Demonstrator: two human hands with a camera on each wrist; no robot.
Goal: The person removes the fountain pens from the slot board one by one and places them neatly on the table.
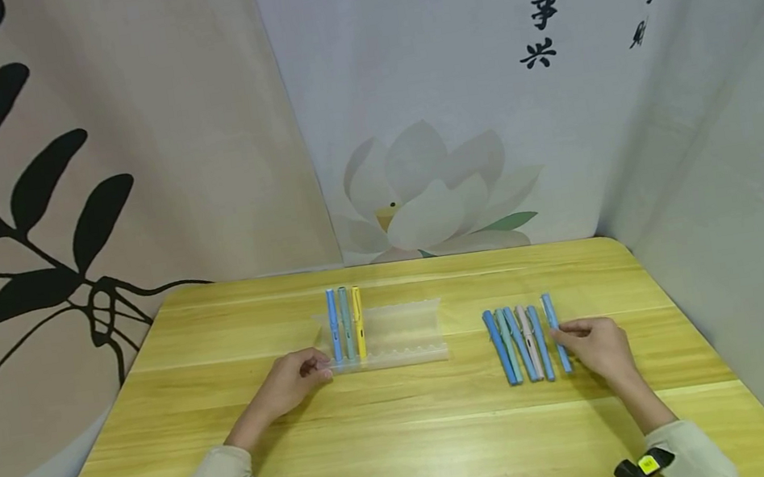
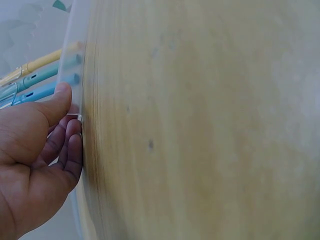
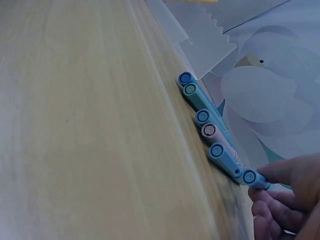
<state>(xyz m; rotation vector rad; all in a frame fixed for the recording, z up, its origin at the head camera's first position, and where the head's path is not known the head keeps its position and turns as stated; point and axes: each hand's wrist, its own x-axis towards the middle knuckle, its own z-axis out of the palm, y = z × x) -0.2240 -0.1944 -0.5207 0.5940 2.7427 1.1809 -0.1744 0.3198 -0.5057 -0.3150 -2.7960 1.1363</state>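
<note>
A translucent pen rack (image 1: 401,325) lies at the table's middle with a blue pen (image 1: 335,335), a teal pen (image 1: 347,331) and a yellow pen (image 1: 361,331) side by side at its left end. My left hand (image 1: 318,370) pinches the rack's front left corner; in the left wrist view the thumb lies on the rack's edge (image 2: 75,65) and the fingers curl beneath it. Several pens (image 1: 517,342) lie in a row on the right. My right hand (image 1: 567,335) pinches the rightmost blue pen (image 1: 551,316), seen end-on in the right wrist view (image 3: 250,177).
The wooden table (image 1: 411,446) has rounded far corners and is backed by hanging cloth with a leaf print, a lotus and calligraphy. A black band with a yellow tag sits on each wrist. The rack's right part holds no pens.
</note>
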